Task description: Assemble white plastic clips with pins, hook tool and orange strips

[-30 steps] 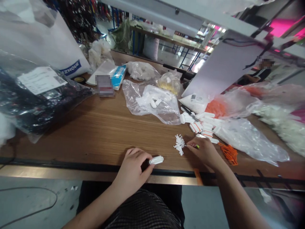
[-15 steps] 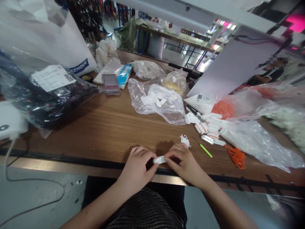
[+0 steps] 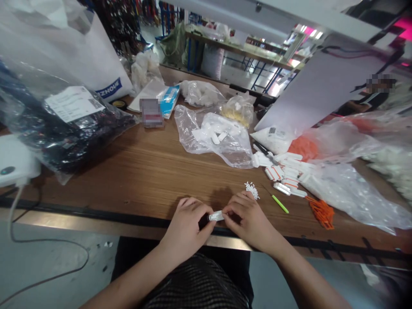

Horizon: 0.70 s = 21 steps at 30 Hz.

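Between my hands, close to the table's front edge, is a small white rectangular plastic piece (image 3: 215, 216) with rows of tiny marks or holes on its face. My left hand (image 3: 189, 221) pinches its left end between thumb and fingers. At the other end, my right hand (image 3: 246, 214) has thumb and forefinger closed on it. Just beyond my right hand lies a little pile of tiny white pegs (image 3: 251, 190). A thin pointed tool with a bright green handle (image 3: 280, 204) rests to the right, and a bundle of orange strips (image 3: 321, 212) lies beyond it.
White plastic pieces, some with orange lines (image 3: 285, 174), are heaped at right beside dark-handled tweezers (image 3: 266, 152). A clear bag (image 3: 212, 141) holding white parts lies mid-table. Large bags (image 3: 74, 133) stand at left near a white device with a cable (image 3: 16, 165). A person sits far right.
The whole view has shifted slightly. Both hands keep their hold on the white piece, with hardly any movement of the fingers.
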Tool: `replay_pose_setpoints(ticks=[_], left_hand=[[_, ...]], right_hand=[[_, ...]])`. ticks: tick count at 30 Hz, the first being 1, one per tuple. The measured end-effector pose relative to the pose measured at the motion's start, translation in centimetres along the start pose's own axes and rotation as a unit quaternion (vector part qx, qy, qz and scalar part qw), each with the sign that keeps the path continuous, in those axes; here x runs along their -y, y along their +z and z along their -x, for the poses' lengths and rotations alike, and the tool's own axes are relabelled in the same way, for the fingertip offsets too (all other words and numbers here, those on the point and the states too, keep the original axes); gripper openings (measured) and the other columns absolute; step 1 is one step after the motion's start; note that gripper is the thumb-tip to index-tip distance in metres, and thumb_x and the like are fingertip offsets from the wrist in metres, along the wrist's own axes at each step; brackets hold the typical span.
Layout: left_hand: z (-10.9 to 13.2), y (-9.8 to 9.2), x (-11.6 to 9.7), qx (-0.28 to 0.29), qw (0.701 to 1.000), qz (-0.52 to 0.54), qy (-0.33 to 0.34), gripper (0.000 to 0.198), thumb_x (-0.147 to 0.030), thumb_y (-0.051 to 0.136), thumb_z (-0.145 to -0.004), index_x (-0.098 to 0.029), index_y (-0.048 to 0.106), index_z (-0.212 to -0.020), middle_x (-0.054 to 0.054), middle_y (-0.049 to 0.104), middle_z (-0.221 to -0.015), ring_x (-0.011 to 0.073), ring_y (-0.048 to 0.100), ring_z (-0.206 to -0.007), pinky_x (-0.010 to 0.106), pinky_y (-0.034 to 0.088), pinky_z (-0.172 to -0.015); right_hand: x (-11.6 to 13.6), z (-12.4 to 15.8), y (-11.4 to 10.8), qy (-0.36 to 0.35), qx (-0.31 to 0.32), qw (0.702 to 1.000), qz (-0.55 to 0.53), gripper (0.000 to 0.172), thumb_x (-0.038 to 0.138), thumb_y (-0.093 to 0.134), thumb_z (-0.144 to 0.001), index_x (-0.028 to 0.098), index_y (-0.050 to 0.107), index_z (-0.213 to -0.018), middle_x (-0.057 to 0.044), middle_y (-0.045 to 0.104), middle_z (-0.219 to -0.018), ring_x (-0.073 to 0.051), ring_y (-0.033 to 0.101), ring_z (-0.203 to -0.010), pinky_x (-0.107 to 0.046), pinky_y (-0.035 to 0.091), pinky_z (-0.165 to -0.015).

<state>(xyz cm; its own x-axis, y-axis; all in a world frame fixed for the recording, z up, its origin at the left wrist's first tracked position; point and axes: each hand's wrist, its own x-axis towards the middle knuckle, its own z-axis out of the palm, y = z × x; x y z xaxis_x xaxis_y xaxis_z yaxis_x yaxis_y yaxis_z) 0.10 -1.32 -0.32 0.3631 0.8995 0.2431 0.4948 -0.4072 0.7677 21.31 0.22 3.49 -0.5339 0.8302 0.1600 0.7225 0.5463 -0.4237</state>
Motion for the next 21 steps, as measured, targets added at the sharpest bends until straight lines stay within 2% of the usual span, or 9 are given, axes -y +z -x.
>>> replay_pose_setpoints(ticks=[8, 13, 16, 21], left_hand=[[0.0, -0.1, -0.2, 0.005, 1.0, 0.002, -0.004, 0.009, -0.016, 0.07, -0.088, -0.023, 0.065, -0.091, -0.001, 0.071, -0.089, 0.0227, 0.061, -0.091, 0.044, 0.04, -0.091], [0.1, -0.1, -0.1, 0.008, 1.0, -0.004, -0.007, 0.009, -0.017, 0.07, -0.088, -0.024, 0.066, -0.091, 0.001, 0.071, -0.09, 0.0247, 0.061, -0.093, 0.046, 0.04, -0.093], [0.1, -0.1, -0.1, 0.009, 1.0, -0.005, -0.008, 0.009, -0.017, 0.07, -0.088, -0.024, 0.065, -0.091, 0.0, 0.071, -0.09, 0.0241, 0.061, -0.093, 0.046, 0.04, -0.093], [0.1, -0.1, 0.0, 0.01, 1.0, -0.016, -0.004, 0.007, -0.017, 0.069, -0.09, -0.023, 0.065, -0.091, 0.0, 0.071, -0.091, 0.0229, 0.061, -0.09, 0.044, 0.04, -0.091]], right_hand=[[0.6, -0.3, -0.7, -0.034, 0.054, 0.997, 0.053, 0.024, 0.021, 0.052, -0.101, 0.021, 0.074, -0.09, -0.003, 0.065, -0.077, -0.019, 0.055, -0.08, -0.04, 0.035, -0.088], [0.4, 0.3, -1.1, -0.031, 0.023, 0.998, 0.052, 0.021, 0.02, 0.054, -0.1, 0.024, 0.075, -0.101, -0.003, 0.069, -0.078, -0.019, 0.057, -0.08, -0.043, 0.036, -0.089], [0.6, 0.8, -0.7, -0.037, 0.012, 0.997, 0.066, 0.019, 0.019, 0.058, -0.097, 0.026, 0.076, -0.098, -0.002, 0.068, -0.078, -0.02, 0.057, -0.081, -0.043, 0.036, -0.088], [1.5, 1.4, 0.5, -0.046, -0.006, 0.994, 0.098, 0.016, 0.019, 0.058, -0.094, 0.021, 0.074, -0.091, -0.005, 0.068, -0.079, -0.02, 0.057, -0.079, -0.044, 0.037, -0.089]])
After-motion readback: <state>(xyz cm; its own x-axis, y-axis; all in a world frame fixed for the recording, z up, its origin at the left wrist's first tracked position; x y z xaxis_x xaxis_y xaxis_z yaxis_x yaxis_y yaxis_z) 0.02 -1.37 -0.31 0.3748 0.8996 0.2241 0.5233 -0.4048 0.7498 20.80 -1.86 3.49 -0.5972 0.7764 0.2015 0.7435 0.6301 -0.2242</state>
